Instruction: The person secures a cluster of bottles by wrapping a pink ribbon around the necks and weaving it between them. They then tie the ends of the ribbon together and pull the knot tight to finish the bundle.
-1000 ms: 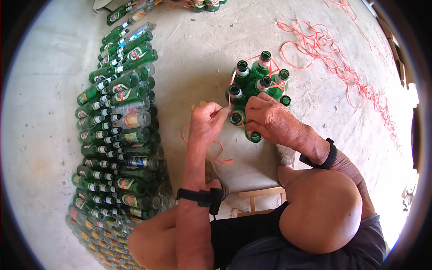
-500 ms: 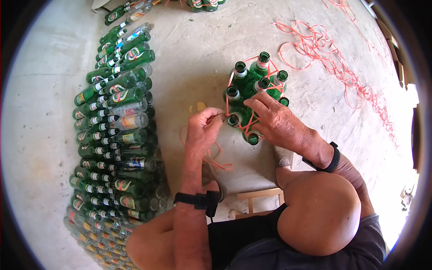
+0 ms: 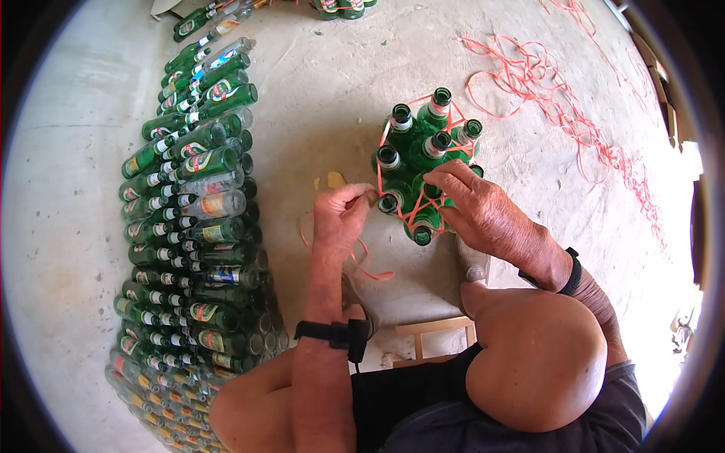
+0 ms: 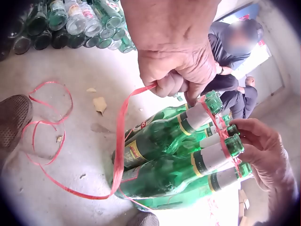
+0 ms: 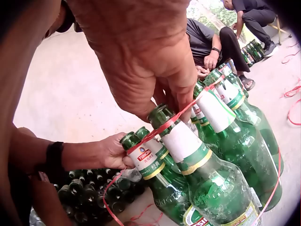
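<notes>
Several green glass bottles [image 3: 411, 143] stand upright in a tight bundle on the concrete floor, with a red plastic strap [image 3: 408, 215] laced around their necks. My left hand [image 3: 368, 198] pinches the strap's free end beside the nearest bottle and holds it taut; the left wrist view shows the strap [image 4: 120, 141] running down from the fist [image 4: 176, 70] round the bottle bodies [image 4: 178, 155]. My right hand [image 3: 438, 180] lies over the bundle's near side, its fingers [image 5: 162, 101] curled onto the strap at a bottle neck [image 5: 164, 120].
A long stack of lying green and clear bottles [image 3: 196, 204] fills the floor to the left. Loose red straps [image 3: 574, 106] are strewn at the far right, and one loop [image 3: 362, 260] trails under my left hand. A wooden stool [image 3: 438, 328] is under me. Seated people [image 5: 211, 40] are behind.
My right hand has slid down to the near side of the bundle, uncovering more laced strap across the necks. The left hand has stayed put, still pulling the strap.
</notes>
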The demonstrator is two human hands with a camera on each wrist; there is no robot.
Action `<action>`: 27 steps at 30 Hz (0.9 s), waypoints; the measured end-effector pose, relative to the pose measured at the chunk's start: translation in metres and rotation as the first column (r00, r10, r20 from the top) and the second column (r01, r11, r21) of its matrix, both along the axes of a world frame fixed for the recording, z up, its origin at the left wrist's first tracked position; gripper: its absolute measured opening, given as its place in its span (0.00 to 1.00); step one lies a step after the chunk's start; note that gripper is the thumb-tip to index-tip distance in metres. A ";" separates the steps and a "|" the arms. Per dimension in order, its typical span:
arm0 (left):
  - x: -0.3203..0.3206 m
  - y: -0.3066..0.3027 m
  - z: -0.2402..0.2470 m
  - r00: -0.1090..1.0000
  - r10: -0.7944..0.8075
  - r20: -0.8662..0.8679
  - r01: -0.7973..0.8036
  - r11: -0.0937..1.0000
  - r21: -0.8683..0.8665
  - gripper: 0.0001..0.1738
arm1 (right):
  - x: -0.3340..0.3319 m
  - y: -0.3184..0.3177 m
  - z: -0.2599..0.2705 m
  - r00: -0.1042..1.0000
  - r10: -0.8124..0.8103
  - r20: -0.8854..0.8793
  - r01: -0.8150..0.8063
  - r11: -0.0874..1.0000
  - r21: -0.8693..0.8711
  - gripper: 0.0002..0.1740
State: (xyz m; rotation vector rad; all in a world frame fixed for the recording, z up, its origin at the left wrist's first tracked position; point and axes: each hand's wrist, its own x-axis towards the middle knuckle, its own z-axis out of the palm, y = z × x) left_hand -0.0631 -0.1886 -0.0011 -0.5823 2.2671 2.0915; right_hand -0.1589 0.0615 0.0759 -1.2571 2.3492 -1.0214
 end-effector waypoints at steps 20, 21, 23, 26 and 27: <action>0.005 0.008 -0.013 0.995 0.089 0.053 -0.095 0.986 0.139 0.07 | 0.004 0.044 -0.041 0.888 -0.399 0.230 0.425 0.902 -0.076 0.30; 0.006 0.008 -0.014 0.995 0.090 0.049 -0.097 0.985 0.146 0.08 | 0.001 0.044 -0.040 0.886 -0.392 0.247 0.420 0.905 -0.069 0.29; 0.005 0.009 -0.015 0.995 0.088 0.040 -0.093 0.985 0.142 0.08 | -0.005 0.040 -0.036 0.883 -0.378 0.277 0.407 0.911 -0.056 0.27; 0.006 0.009 -0.015 0.996 0.084 0.035 -0.087 0.988 0.126 0.08 | -0.007 0.033 -0.040 0.855 -0.419 0.305 0.449 0.893 -0.030 0.24; 0.006 0.009 -0.014 0.995 0.088 0.038 -0.093 0.987 0.133 0.08 | -0.008 0.031 -0.039 0.842 -0.434 0.320 0.459 0.888 -0.002 0.24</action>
